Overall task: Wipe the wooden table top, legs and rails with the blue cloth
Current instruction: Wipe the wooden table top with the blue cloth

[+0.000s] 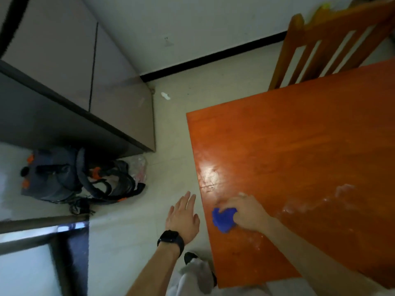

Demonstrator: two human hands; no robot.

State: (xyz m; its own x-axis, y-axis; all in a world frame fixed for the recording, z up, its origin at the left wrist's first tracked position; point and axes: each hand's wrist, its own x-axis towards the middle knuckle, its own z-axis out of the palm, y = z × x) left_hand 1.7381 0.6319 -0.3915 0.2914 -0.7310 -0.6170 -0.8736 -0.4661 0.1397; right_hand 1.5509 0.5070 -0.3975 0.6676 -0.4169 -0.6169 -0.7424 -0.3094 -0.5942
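One hand wipes close to the left edge of the surface [299,146]; the other holds nothing.

The right hand [248,212] has its fingers curled round the blue cloth [223,218] and presses it on the surface, just beside that left edge. The left hand [183,216] is flat with straight fingers, off the surface and above the floor. The cloth is bunched into a lump, so I think it could leave the white smears [316,201] further right on the surface, or slip over the left edge. As a lump it points nowhere clearly, and its slightly longer side seems to run along that edge.
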